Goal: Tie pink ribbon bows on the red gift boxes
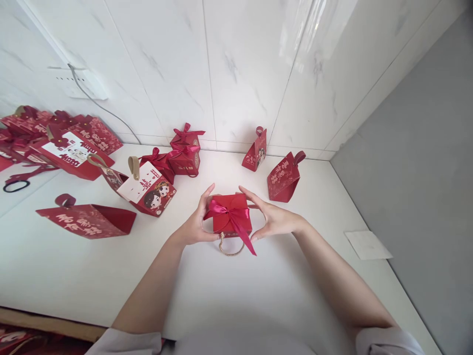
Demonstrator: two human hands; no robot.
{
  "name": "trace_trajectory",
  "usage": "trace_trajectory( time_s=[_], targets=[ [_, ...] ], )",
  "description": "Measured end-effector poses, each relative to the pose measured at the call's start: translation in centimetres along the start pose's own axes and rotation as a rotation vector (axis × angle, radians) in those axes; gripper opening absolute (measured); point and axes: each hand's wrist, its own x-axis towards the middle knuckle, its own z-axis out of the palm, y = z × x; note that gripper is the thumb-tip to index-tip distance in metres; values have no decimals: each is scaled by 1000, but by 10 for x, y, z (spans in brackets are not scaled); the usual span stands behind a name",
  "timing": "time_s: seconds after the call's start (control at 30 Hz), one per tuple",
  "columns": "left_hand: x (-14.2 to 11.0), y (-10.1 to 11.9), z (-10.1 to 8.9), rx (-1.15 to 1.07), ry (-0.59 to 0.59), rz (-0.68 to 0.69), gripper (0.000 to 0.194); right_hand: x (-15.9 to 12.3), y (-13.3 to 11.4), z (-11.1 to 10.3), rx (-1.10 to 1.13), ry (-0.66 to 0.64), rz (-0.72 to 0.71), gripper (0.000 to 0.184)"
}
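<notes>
A small red gift box point(227, 224) tied with a red ribbon bow point(233, 215) sits on the white table point(258, 296) in front of me. A gold cord handle hangs out beneath it. My left hand point(195, 222) grips the box's left side, thumb low and fingers up along the edge. My right hand point(271, 217) holds the right side the same way, index finger stretched along the top edge. Both hands press on the box from opposite sides.
Other red boxes lie around: two ribboned ones point(186, 150) behind, two folded bag-shaped ones point(284, 177) at back right, a cartoon-printed one point(148, 190) to the left, a flat one point(88, 219) at near left, a pile point(55, 138) at far left. A white card point(367, 245) lies at right.
</notes>
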Motion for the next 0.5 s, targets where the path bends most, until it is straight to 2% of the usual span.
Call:
trace_trajectory(
  time_s=[0.07,0.17,0.23,0.33,0.43,0.5],
  targets=[
    [0,1,2,-38,-8,-7,118,2,1,4,-14,33,-12,117],
    [2,-2,1,-78,19,-14,119,3,3,6,-47,150,-34,104],
    [4,-7,-3,-124,68,-62,99,3,5,6,-91,222,-56,99],
    [7,-13,-9,-139,198,-221,52,3,10,5,-141,285,-81,97],
    [8,-12,-12,-33,300,-305,38,6,17,6,-173,311,-81,98],
    [7,-8,-12,8,291,-312,34,7,21,7,-196,335,-73,98]
  ],
)
